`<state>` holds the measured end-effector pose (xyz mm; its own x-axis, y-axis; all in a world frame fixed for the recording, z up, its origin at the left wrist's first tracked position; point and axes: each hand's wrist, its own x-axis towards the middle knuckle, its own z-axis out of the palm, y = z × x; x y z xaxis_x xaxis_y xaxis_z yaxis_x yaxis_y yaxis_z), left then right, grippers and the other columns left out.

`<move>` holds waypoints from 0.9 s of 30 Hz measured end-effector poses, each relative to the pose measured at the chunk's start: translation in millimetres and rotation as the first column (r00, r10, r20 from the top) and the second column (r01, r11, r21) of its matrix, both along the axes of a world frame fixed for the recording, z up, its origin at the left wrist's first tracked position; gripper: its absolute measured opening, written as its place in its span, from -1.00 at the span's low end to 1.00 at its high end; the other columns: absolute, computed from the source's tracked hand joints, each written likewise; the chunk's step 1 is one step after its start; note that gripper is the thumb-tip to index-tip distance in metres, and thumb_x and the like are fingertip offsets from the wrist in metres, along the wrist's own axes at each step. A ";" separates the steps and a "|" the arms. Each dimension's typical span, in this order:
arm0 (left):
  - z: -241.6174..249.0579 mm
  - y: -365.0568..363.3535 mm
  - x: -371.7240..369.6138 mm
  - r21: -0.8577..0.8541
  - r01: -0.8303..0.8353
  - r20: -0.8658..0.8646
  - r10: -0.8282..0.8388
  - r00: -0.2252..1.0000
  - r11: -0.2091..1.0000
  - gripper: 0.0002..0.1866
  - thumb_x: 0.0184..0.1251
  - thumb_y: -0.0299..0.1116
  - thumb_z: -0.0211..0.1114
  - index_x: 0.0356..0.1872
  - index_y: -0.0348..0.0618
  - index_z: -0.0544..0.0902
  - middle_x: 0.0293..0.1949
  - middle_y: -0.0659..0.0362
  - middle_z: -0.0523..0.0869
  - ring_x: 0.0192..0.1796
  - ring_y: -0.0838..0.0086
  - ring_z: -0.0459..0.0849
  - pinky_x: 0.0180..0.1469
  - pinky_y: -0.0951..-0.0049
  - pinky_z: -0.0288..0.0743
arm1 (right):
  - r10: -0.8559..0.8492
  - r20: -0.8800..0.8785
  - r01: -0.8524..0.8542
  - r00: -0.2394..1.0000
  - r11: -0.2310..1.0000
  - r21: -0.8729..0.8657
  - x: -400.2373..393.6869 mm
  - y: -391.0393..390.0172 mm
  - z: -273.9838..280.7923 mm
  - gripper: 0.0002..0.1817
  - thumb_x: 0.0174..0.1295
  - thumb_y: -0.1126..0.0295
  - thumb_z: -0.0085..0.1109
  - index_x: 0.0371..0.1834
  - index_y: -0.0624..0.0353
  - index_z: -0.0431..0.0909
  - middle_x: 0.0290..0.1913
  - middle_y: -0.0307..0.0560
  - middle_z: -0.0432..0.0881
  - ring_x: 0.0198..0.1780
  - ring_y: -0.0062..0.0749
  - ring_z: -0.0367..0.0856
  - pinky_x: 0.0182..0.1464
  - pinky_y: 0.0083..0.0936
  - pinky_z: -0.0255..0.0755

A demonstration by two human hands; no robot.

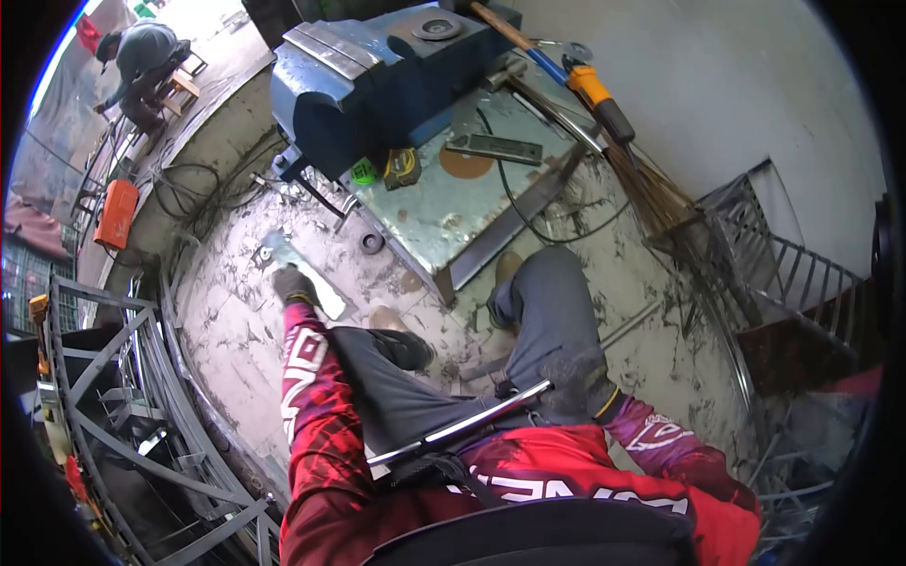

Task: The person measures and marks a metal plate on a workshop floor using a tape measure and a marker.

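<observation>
My left hand (294,286), in a dark glove, reaches down at the left edge of a shiny flat metal piece (321,288) near the floor; its fingers are hidden or too dark to make out. Over my right thigh is my right hand (571,382), also in a dark glove, its fingers blending with the grey trousers. A shiny metal rod (486,415) slants across my lap, and its upper end meets the right hand; a grip on it cannot be made out.
Ahead stands a metal-topped table (415,222) with a blue vise (377,75), a tape measure (402,168), a hammer (505,74) and an orange power tool (595,94). Metal frames (123,377) stand left, a rack (812,283) right. A person (142,71) sits at the far left.
</observation>
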<state>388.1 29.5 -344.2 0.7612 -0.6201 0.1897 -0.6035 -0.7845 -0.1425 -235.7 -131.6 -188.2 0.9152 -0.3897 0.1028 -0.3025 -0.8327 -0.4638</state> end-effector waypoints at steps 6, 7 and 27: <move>119.8 84.9 25.4 -0.737 -0.236 -0.373 -0.089 0.924 0.633 -0.69 0.57 -0.25 0.24 -0.22 -0.37 0.66 -0.35 -0.05 0.77 -0.30 0.24 0.66 -0.16 0.26 0.50 | 0.007 -0.112 -0.013 0.994 0.998 -0.054 -1.1 0.4 13.7 -0.65 -0.14 -0.02 0.46 -0.39 -0.05 0.74 -0.30 -0.01 0.74 -0.23 0.10 0.72 -0.15 0.10 0.54; 151.6 92.7 11.5 -0.738 -0.192 -0.383 -0.169 0.908 0.647 -0.71 0.58 -0.26 0.24 -0.19 -0.36 0.68 -0.29 -0.05 0.79 -0.26 0.27 0.69 -0.14 0.25 0.51 | 0.032 -0.082 -0.040 0.996 0.994 -0.103 1.1 -0.1 17.5 -0.66 -0.16 -0.02 0.46 -0.40 -0.06 0.74 -0.29 -0.02 0.74 -0.22 0.08 0.72 -0.13 0.09 0.54; 403.6 -43.1 -342.5 -0.233 0.832 -0.268 -0.856 0.442 0.503 -0.76 0.35 -0.20 0.40 -0.35 -0.08 0.56 -0.44 -0.01 0.65 -0.36 0.00 0.72 -0.29 0.03 0.57 | 0.056 0.157 -0.032 0.986 0.988 -0.151 -18.3 23.2 52.9 -0.69 -0.37 0.09 0.52 -0.51 -0.10 0.70 -0.54 -0.16 0.58 -0.37 -0.07 0.65 -0.22 -0.11 0.50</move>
<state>45.6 -13.6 59.4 -0.1156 -0.9863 0.1177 -0.9674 0.1387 0.2121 -254.0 -108.4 -135.3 0.8981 -0.3186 0.3033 -0.1951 -0.9065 -0.3744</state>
